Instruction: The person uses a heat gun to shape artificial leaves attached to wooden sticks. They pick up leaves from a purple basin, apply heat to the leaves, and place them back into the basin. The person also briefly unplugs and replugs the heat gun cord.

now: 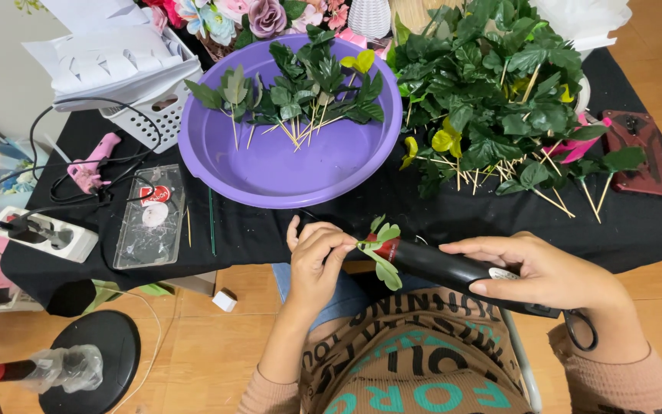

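Note:
My left hand (317, 261) pinches a small sprig of green artificial leaves (381, 249) at the nozzle of a black glue gun (442, 270). My right hand (549, 276) grips the glue gun's body, which points left toward the sprig. Both hands hover just in front of the black-covered table's near edge. Beyond them sits a purple basin (270, 169) holding several leaf sprigs on wooden sticks (300, 100).
A large pile of leaf sprigs on sticks (499, 92) lies right of the basin. Left are a pink glue gun (93, 161), a clear tray (151, 218), a white power strip (47, 234) and a white basket (155, 115). A dark red case (641, 149) sits far right.

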